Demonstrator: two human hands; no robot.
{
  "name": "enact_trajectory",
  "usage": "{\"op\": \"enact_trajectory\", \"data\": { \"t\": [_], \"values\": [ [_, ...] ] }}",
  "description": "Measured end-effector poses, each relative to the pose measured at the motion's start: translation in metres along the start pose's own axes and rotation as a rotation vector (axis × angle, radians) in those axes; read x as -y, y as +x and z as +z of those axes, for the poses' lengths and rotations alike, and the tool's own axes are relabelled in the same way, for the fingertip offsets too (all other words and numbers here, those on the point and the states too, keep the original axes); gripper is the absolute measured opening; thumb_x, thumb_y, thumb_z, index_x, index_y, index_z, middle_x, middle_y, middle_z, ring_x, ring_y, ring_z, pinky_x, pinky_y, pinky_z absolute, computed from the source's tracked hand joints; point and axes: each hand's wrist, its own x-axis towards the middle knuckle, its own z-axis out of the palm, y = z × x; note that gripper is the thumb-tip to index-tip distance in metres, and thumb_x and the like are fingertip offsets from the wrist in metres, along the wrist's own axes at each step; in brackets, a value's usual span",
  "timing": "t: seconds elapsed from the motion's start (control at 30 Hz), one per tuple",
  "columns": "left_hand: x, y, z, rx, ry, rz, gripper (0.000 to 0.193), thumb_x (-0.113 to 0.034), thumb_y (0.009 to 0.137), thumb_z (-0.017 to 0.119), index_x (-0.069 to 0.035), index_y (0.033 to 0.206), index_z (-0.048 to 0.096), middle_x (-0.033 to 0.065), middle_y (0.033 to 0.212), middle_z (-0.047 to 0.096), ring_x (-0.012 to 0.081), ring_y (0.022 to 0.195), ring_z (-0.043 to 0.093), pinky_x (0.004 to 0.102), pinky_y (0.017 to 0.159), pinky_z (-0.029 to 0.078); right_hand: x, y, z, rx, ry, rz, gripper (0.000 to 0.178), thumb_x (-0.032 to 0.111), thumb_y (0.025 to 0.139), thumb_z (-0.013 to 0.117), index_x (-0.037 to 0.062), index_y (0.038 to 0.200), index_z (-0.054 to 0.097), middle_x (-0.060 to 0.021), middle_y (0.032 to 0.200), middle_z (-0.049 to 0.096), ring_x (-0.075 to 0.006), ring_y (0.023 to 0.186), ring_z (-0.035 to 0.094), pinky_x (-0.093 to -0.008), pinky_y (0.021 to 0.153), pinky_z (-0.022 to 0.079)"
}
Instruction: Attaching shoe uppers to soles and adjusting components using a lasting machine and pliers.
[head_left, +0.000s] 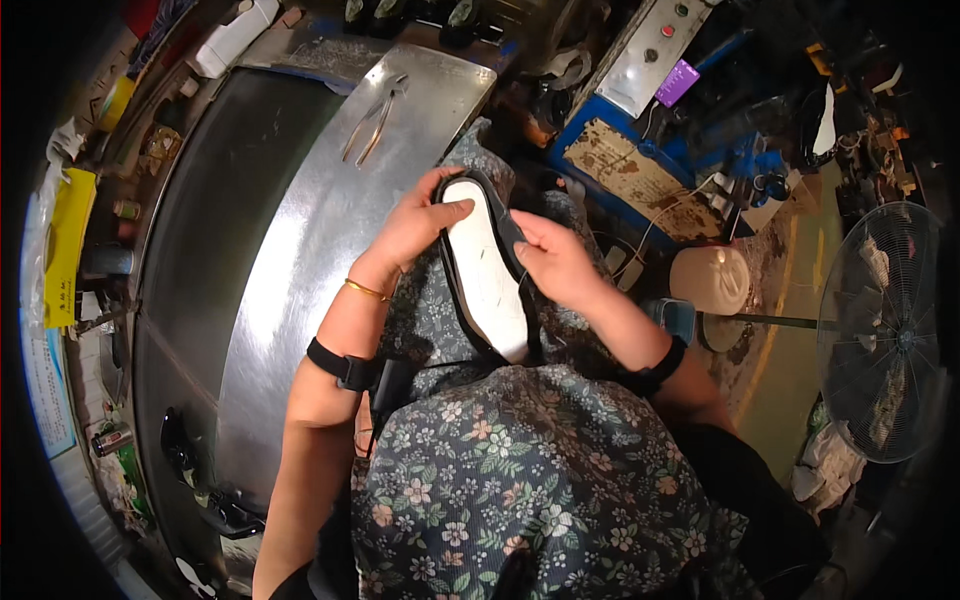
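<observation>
A black shoe upper (447, 268) wraps the rim of a pale sole-shaped board (485, 262), which faces up above my lap. My left hand (412, 222) grips its far end from the left, with the thumb pressed on the pale face. On the opposite side, my right hand (556, 258) pinches the dark edge of the upper between thumb and fingers. The near end of the shoe points down toward my floral apron (500, 450). Pincers (376, 120) with two long handles lie on the metal sheet, beyond my left hand.
A shiny metal sheet (300, 230) runs along my left beside a dark belt (225, 160). Ahead to the right stands a blue machine with a control box (655, 55). A round fan (900, 335) and a whitish tub (708, 280) are on the right. Black shoes (180, 445) sit at lower left.
</observation>
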Motion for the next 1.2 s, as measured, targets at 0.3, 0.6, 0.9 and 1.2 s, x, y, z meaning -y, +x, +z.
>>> {"op": "enact_trajectory", "data": {
  "t": [0.3, 0.6, 0.9, 1.2],
  "values": [
    [0.017, -0.020, 0.011, -0.101, 0.082, -0.080, 0.047, -0.011, 0.090, 0.066, -0.002, 0.130, 0.044, 0.0058, 0.102, 0.062, 0.0133, 0.091, 0.059, 0.0274, 0.081, 0.049, -0.006, 0.007, 0.043, -0.115, 0.014, 0.592, 0.069, 0.054, 0.103, 0.022, -0.0005, 0.126, 0.058, -0.0189, 0.107, 0.069, -0.0311, 0.100, 0.065, -0.0373, 0.092, 0.048],
    [0.024, 0.004, 0.007, -0.073, 0.061, -0.023, 0.048, -0.009, 0.089, 0.065, 0.001, 0.131, 0.043, 0.0086, 0.100, 0.062, 0.0142, 0.085, 0.059, 0.0268, 0.076, 0.050, 0.006, 0.020, 0.034, -0.093, -1.261, -0.017, 0.027, 0.027, 0.096, 0.048, 0.0024, 0.094, 0.058, -0.0187, 0.094, 0.066, -0.0324, 0.086, 0.068, -0.0407, 0.068, 0.055],
    [0.017, -0.012, 0.004, -0.069, -0.696, 0.003, 0.046, -0.029, 0.100, 0.045, 0.001, 0.135, 0.047, 0.0135, 0.120, 0.062, 0.0243, 0.109, 0.061, 0.0366, 0.098, 0.047, -0.021, -0.002, 0.044, -0.020, 0.138, 0.219, 0.071, 0.046, 0.102, 0.039, -0.0058, 0.148, 0.024, -0.0250, 0.142, 0.044, -0.0301, 0.133, 0.042, -0.0361, 0.107, 0.035],
    [-0.020, -0.043, -0.005, -0.291, 1.143, 0.137, 0.048, -0.039, 0.102, 0.035, 0.004, 0.101, 0.057, 0.0216, 0.071, 0.066, 0.0452, 0.070, 0.064, 0.0501, 0.066, 0.053, 0.010, 0.015, 0.084, -0.099, -0.138, 0.212, 0.077, 0.044, 0.097, 0.049, -0.0065, 0.146, 0.019, -0.0321, 0.135, 0.045, -0.0385, 0.123, 0.050, -0.0398, 0.101, 0.041]
  ]
}}
